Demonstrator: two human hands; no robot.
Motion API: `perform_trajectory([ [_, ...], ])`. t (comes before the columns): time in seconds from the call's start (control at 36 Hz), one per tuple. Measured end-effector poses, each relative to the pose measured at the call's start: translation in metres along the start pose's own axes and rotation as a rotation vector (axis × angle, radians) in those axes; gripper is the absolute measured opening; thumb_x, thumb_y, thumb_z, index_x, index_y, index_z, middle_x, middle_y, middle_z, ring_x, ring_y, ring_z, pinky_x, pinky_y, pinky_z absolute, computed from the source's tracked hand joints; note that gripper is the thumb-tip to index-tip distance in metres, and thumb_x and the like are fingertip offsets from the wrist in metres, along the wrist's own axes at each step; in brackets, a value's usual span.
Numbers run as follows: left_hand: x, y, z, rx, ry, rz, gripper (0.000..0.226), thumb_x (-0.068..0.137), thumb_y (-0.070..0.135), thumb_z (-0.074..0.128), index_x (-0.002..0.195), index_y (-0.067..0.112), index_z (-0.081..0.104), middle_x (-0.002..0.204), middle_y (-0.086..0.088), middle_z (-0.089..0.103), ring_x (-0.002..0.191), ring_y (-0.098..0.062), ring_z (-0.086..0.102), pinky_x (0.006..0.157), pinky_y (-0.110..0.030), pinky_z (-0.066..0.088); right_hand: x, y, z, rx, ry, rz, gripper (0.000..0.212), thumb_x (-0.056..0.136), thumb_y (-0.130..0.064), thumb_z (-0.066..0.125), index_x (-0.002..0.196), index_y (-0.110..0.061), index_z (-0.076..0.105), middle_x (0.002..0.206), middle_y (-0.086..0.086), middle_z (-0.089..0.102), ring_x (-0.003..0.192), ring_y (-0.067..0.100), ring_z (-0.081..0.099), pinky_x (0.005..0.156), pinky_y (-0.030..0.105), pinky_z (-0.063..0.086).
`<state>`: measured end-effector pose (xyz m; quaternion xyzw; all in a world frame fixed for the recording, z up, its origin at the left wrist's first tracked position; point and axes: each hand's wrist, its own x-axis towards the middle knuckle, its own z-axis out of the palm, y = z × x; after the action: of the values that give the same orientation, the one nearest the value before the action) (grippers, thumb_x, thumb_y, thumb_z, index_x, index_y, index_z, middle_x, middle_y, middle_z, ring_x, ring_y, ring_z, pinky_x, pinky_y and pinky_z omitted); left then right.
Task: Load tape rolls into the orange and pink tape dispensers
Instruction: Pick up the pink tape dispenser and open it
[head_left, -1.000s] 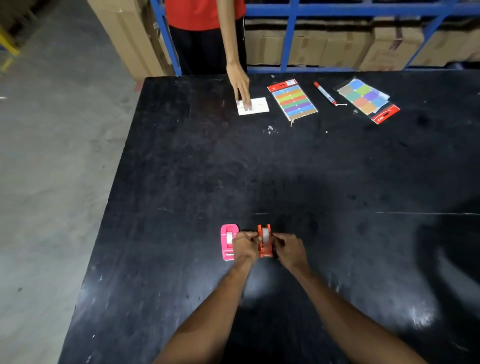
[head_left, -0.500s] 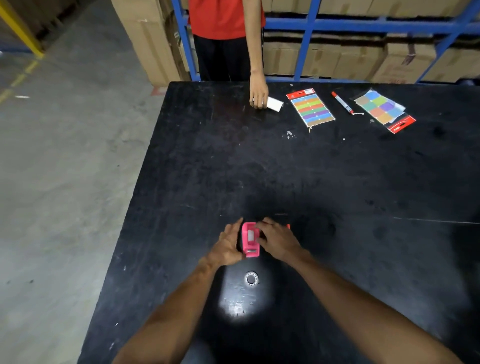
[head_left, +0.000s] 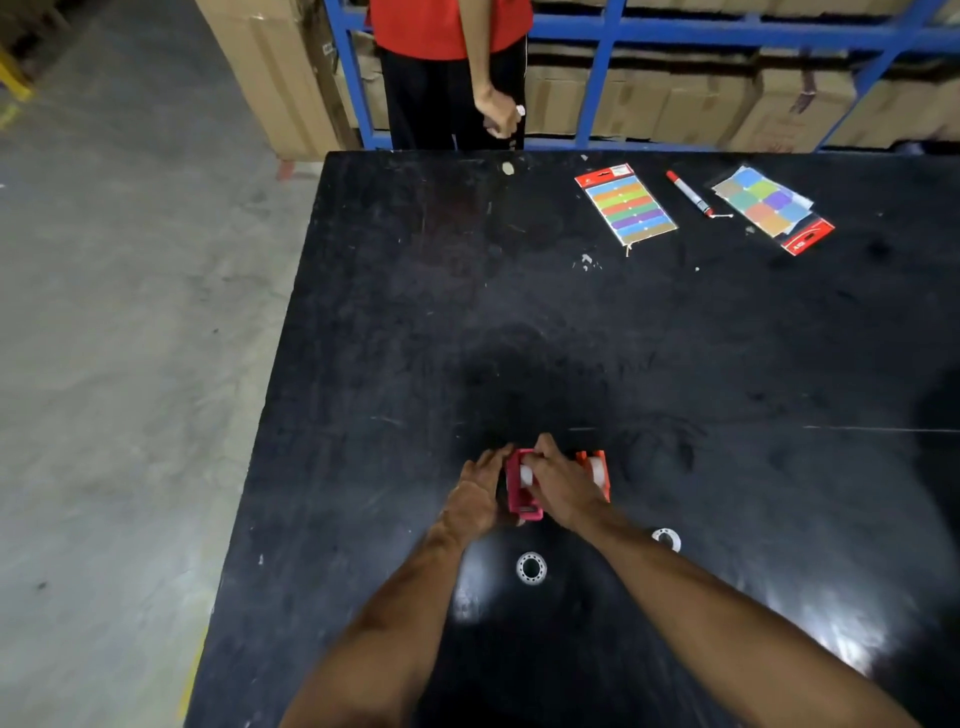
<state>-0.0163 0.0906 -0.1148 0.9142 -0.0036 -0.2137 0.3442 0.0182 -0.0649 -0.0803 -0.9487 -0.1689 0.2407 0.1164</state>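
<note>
A pink tape dispenser (head_left: 521, 491) stands on the black table (head_left: 415, 312) near its front. My left hand (head_left: 478, 493) steadies its left side. My right hand (head_left: 558, 483) grips it from the right, fingers over a white tape roll (head_left: 525, 474) seated in the top. Just right of that hand stands the orange dispenser (head_left: 597, 470) with a white roll in it, untouched. Two small white rings lie flat on the table: one (head_left: 531, 567) between my forearms, another (head_left: 666, 539) beside my right forearm.
At the far edge lie a colour-strip card (head_left: 626, 209), a red marker (head_left: 691, 193) and a pack of coloured squares (head_left: 769, 208). A person in a red shirt (head_left: 447, 26) stands behind the table, fist closed. Blue racking with cardboard boxes lies beyond. Table's left edge drops to floor.
Both hands left the orange dispenser and took hold of the pink one; a white roll now sits in it. The other person lifted the white card off the table and withdrew their hand.
</note>
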Motion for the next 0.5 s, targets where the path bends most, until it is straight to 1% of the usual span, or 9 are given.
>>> perform_trajectory([
  [0.08, 0.001, -0.004, 0.0, 0.02, -0.02, 0.006, 0.117, 0.058, 0.04, 0.089, 0.152, 0.021, 0.023, 0.152, -0.002, 0.04, 0.143, -0.022, 0.033, 0.12, -0.041, 0.022, 0.003, 0.004, 0.003, -0.006, -0.018, 0.013, 0.027, 0.097, -0.018, 0.05, 0.123, -0.014, 0.057, 0.128, 0.011, 0.053, 0.116, 0.037, 0.053, 0.104, 0.059, 0.037],
  [0.11, 0.001, -0.003, -0.001, 0.027, -0.037, 0.004, 0.117, 0.059, 0.039, 0.089, 0.153, 0.022, 0.022, 0.154, -0.002, 0.038, 0.145, -0.023, 0.03, 0.121, -0.04, 0.02, 0.003, 0.007, 0.004, -0.003, -0.02, -0.001, 0.027, 0.098, -0.018, 0.05, 0.123, -0.012, 0.057, 0.125, 0.01, 0.055, 0.115, 0.035, 0.054, 0.106, 0.061, 0.036],
  [0.17, 0.0, -0.001, -0.001, 0.04, -0.048, 0.005, 0.116, 0.061, 0.037, 0.088, 0.154, 0.02, 0.021, 0.155, -0.003, 0.037, 0.146, -0.023, 0.028, 0.121, -0.037, 0.017, 0.003, 0.009, 0.001, 0.067, -0.027, -0.022, 0.021, 0.094, -0.015, 0.053, 0.113, -0.011, 0.062, 0.108, 0.003, 0.055, 0.096, 0.024, 0.061, 0.1, 0.053, 0.046],
  [0.22, 0.0, -0.001, -0.002, 0.057, -0.026, 0.017, 0.114, 0.062, 0.036, 0.088, 0.153, 0.018, 0.022, 0.153, -0.002, 0.04, 0.144, -0.022, 0.033, 0.119, -0.036, 0.02, 0.001, 0.005, -0.006, 0.111, -0.063, -0.028, 0.02, 0.088, -0.012, 0.058, 0.106, -0.01, 0.066, 0.106, 0.004, 0.05, 0.089, 0.026, 0.065, 0.086, 0.045, 0.051],
  [0.31, -0.003, 0.001, -0.004, 0.023, -0.014, 0.025, 0.119, 0.058, 0.032, 0.09, 0.153, 0.019, 0.021, 0.151, -0.003, 0.041, 0.141, -0.023, 0.036, 0.118, -0.039, 0.023, -0.009, -0.002, -0.021, 0.084, -0.044, -0.048, 0.018, 0.087, -0.014, 0.058, 0.102, -0.013, 0.069, 0.111, 0.007, 0.054, 0.099, 0.025, 0.064, 0.074, 0.032, 0.041],
  [0.36, -0.005, 0.004, -0.007, -0.042, -0.058, 0.018, 0.13, 0.052, 0.027, 0.093, 0.156, 0.021, 0.014, 0.155, -0.006, 0.035, 0.145, -0.025, 0.028, 0.121, -0.045, 0.018, -0.015, -0.005, -0.028, 0.073, -0.02, -0.028, 0.015, 0.088, -0.017, 0.058, 0.095, -0.02, 0.071, 0.103, 0.001, 0.054, 0.1, 0.018, 0.062, 0.066, 0.025, 0.032],
  [0.42, -0.008, 0.004, -0.009, -0.073, -0.074, 0.018, 0.137, 0.053, 0.025, 0.092, 0.156, 0.022, 0.002, 0.156, -0.011, 0.028, 0.146, -0.028, 0.022, 0.121, -0.052, 0.018, -0.019, -0.006, -0.034, 0.114, -0.016, -0.026, 0.012, 0.086, -0.02, 0.061, 0.089, -0.026, 0.071, 0.096, -0.005, 0.051, 0.099, 0.018, 0.062, 0.072, 0.026, 0.041],
  [0.44, -0.009, 0.004, -0.008, -0.076, -0.057, 0.007, 0.131, 0.058, 0.022, 0.088, 0.156, 0.025, 0.002, 0.156, -0.013, 0.025, 0.147, -0.03, 0.02, 0.12, -0.054, 0.02, -0.02, -0.005, -0.036, 0.139, -0.02, -0.028, 0.01, 0.084, -0.021, 0.063, 0.087, -0.027, 0.07, 0.096, -0.005, 0.051, 0.1, 0.019, 0.062, 0.078, 0.033, 0.046],
  [0.5, -0.016, 0.004, -0.008, -0.118, 0.051, -0.011, 0.101, 0.075, 0.009, 0.073, 0.153, 0.03, 0.013, 0.156, -0.013, 0.026, 0.147, -0.032, 0.024, 0.119, -0.051, 0.026, -0.023, -0.005, -0.04, 0.152, -0.029, -0.052, 0.012, 0.084, -0.019, 0.067, 0.094, -0.022, 0.073, 0.1, 0.003, 0.055, 0.102, 0.025, 0.061, 0.086, 0.038, 0.048],
])
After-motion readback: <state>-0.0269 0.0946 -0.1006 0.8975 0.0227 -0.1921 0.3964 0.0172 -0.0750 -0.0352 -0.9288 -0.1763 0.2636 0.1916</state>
